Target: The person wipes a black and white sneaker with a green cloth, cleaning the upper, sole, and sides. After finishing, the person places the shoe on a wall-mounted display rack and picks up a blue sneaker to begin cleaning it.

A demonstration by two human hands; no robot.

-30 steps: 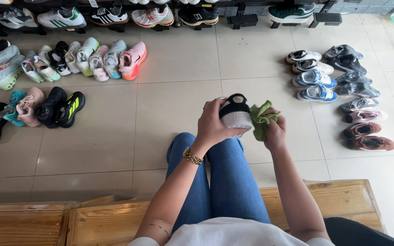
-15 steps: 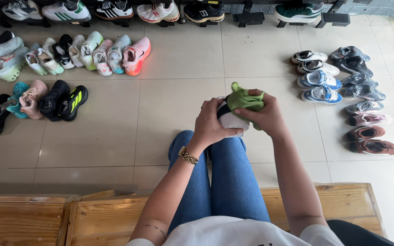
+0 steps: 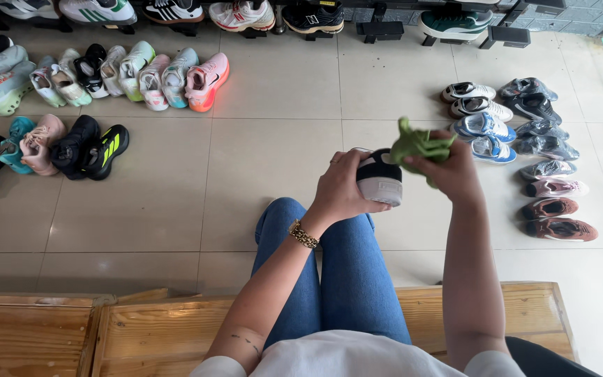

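My left hand (image 3: 343, 188) grips a black shoe with a white sole (image 3: 380, 180), held above my knees in blue jeans. Its heel end points toward me. My right hand (image 3: 448, 171) holds a crumpled green cloth (image 3: 419, 145) pressed against the right, upper side of the shoe. A gold bracelet sits on my left wrist.
Rows of sneakers lie on the tiled floor: a colourful row (image 3: 127, 80) at upper left, dark pairs (image 3: 71, 150) at left, two columns of pairs (image 3: 518, 132) at right. More shoes stand along the back rack (image 3: 246, 14). I sit on a wooden bench (image 3: 148, 328).
The right hand with the green cloth has slid from the top of the shoe to its right side. Both hands and the shoe have shifted slightly rightward.
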